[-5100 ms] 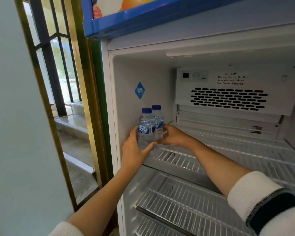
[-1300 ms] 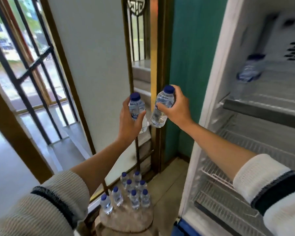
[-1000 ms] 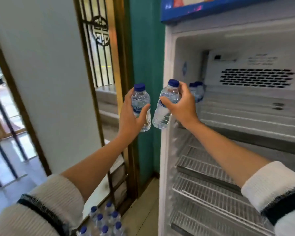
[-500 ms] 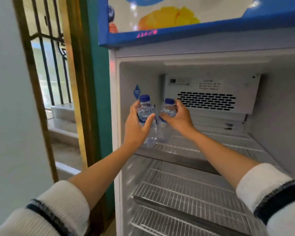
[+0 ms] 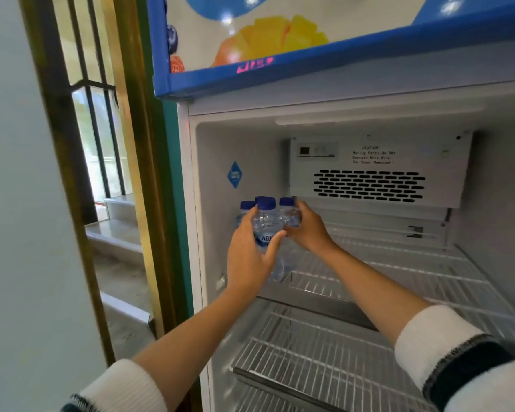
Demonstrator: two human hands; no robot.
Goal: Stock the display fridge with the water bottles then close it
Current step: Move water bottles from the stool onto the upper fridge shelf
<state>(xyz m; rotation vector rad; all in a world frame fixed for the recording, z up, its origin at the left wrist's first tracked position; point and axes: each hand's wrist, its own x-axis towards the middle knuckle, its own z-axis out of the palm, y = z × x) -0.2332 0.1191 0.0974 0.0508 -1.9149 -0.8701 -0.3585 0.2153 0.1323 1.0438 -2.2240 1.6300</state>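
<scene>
On fridge shelf [image 5: 399,263], "CAUTION!" label [image 5: 372,155], "AQ" bottle [image 5: 266,224]

Your left hand [image 5: 250,257] hides most of the front bottle [image 5: 266,224], and only a few letters of its label show. Your right hand [image 5: 305,230] covers the bottle behind it. The bottom frame edge cuts off both sleeves.

A white wire shelf [image 5: 399,263] is spanning the frame's centre-right, and blue-capped water bottles [image 5: 266,224] are standing clustered at its left end.
</scene>
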